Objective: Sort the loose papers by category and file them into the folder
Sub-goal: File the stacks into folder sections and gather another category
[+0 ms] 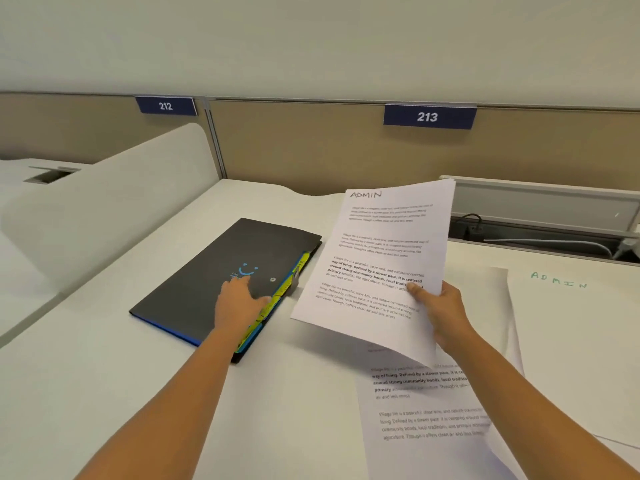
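flat printed sheet, curled page, matte folder

Resting L hand flat on closed black folder, fingers by yellow tabs at its edge. Holding ADMIN sheets up in R hand, thumb on front. Hovering over more printed pages on desk, w/ green-lettered ADMIN sheet further right.

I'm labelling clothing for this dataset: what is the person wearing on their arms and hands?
No sleeves show: both forearms are bare to the frame's edge. The left grip and right grip are ungloved hands; no watch, bracelet or ring is visible.
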The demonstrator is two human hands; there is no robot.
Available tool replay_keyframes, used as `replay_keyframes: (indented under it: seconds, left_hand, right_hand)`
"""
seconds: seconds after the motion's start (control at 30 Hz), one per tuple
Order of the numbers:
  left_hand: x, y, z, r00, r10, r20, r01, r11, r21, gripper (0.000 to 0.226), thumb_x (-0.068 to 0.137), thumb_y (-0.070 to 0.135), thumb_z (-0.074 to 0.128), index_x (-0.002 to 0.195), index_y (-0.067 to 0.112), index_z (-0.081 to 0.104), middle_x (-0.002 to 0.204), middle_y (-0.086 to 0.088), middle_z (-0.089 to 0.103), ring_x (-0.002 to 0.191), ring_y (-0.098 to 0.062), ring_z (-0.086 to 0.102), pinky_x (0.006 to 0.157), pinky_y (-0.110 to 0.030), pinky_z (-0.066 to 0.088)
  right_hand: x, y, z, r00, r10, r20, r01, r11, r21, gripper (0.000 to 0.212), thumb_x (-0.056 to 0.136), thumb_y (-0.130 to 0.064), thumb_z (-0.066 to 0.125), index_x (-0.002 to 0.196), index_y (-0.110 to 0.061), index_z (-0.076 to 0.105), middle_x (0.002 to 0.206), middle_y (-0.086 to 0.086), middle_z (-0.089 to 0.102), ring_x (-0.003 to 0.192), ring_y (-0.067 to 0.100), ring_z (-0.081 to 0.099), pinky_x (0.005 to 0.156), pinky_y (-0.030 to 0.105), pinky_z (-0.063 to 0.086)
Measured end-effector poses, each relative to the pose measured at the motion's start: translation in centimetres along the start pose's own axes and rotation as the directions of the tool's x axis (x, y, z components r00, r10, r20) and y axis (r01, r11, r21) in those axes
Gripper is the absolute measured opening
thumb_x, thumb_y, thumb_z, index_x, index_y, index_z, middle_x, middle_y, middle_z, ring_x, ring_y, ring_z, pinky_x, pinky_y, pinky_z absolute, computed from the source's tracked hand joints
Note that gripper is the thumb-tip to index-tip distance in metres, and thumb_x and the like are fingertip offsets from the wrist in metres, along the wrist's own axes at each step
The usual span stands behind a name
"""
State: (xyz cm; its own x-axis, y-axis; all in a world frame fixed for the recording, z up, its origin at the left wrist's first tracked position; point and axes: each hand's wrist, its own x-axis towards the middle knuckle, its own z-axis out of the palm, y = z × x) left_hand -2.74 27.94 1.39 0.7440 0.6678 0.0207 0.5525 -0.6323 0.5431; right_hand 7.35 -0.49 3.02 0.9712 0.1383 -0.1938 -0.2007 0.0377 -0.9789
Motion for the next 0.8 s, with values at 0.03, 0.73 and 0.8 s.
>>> replay_keyframes:
  seconds: [0.03,0.73,0.8]
  left_hand:
    - [0.5,-0.4,0.5,0.999,0.004,0.044,-0.008,0.995,0.095,0.062,0.083,0.035,0.065,0.133,0.007,0.043,0.137,-0.014,0.045,0.13,-0.03,0.036,0.106,-0.044,0.034]
    - [1.6,-2.3,1.0,0.956,0.208,0.209,-0.294,0.646,0.704,0.025,0.089,-0.003,0.042,0.113,0.005,0.044,0.108,-0.01,0.061,0.096,-0.023,0.061,0.076,-0.027,0.045]
    - [1.8,-2.3,0.3,0.952,0.234,0.195,-0.304,0.672,0.676,0.024,0.09,-0.005,0.041,0.11,0.007,0.045,0.099,-0.008,0.061,0.088,-0.022,0.06,0.07,-0.026,0.041]
  right_hand:
    - [0.1,0.0,0.3,1.0,0.003,-0.015,-0.003,1.0,0.012,0.017,0.088,-0.007,0.062,0.105,-0.009,0.06,0.098,0.011,0.065,0.082,0.028,0.062,0.079,0.041,0.05]
    - [1.3,-2.5,8.1,0.971,-0.122,-0.203,0.107,0.991,-0.085,0.024,0.091,-0.013,0.058,0.115,-0.01,0.061,0.114,0.007,0.065,0.096,0.026,0.062,0.089,0.042,0.051]
    - [1.2,-2.8,8.4,0.971,-0.15,-0.189,0.124,0.982,-0.141,0.026,0.092,-0.013,0.056,0.117,-0.01,0.06,0.113,0.007,0.065,0.093,0.025,0.06,0.087,0.039,0.051]
